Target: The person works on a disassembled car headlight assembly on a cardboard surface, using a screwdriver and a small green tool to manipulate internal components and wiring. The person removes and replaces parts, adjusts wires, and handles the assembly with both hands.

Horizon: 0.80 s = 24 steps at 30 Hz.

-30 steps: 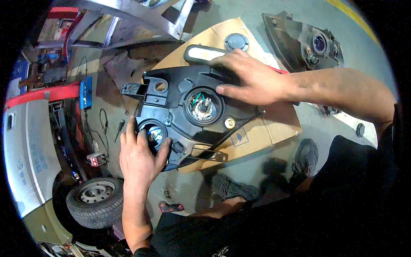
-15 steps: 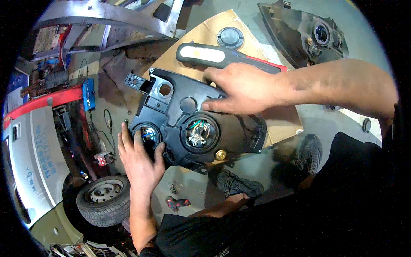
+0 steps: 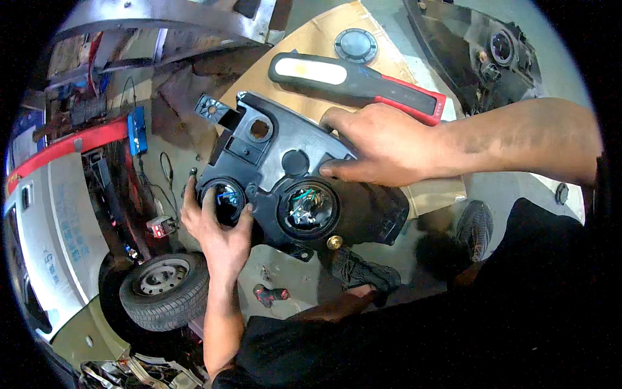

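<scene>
Headlight assembly, black, back side up, sits between our two hands, over the near part of a flattened cardboard sheet; whether it rests there or is held up, we can't tell. We see two round openings in its back: the larger one shows wiring with a green lead, the smaller one shows blue wiring. A brass-coloured fitting sits at the near edge.

Our left hand is half open, fingers and thumb spread around the smaller opening, bracing the housing's left end. Our right hand is partly curled over the far edge, thumb on the back, fingers toward the far side; we can't see all its fingertips.

Just beyond the right hand we have a black-and-red work light lying on the cardboard, with a round dark cap beside it. Farther right lies a second headlight. Near our dark shoes is a red-and-black tool on the floor, type unclear. To the left we note a wheel, a blue object and a white vehicle panel.
</scene>
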Available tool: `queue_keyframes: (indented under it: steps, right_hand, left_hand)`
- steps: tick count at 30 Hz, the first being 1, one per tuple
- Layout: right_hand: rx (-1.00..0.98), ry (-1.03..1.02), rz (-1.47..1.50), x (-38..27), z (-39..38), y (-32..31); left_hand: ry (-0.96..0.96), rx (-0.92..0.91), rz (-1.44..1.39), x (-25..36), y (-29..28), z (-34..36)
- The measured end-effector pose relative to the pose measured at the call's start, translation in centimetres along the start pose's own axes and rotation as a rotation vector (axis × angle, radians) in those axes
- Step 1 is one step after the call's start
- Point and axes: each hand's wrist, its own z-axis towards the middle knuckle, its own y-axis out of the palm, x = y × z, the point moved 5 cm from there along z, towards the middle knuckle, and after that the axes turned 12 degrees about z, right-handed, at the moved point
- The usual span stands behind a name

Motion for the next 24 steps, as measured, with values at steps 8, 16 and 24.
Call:
queue_keyframes:
  steps: [8,16,24]
  right_hand:
    - [-0.026,-0.038,-0.007,-0.2,-0.1,0.3]
    - [-0.008,-0.059,-0.037,-0.1,-0.3,-0.4]
    - [-0.001,-0.098,-0.025,-0.1,-0.1,-0.2]
  left_hand:
    - [0.019,0.168,0.003,0.1,-0.2,-1.1]
    - [0.022,0.126,-0.006,0.3,-0.2,-0.4]
    - [0.098,0.250,-0.069,0.6,-0.9,-1.2]
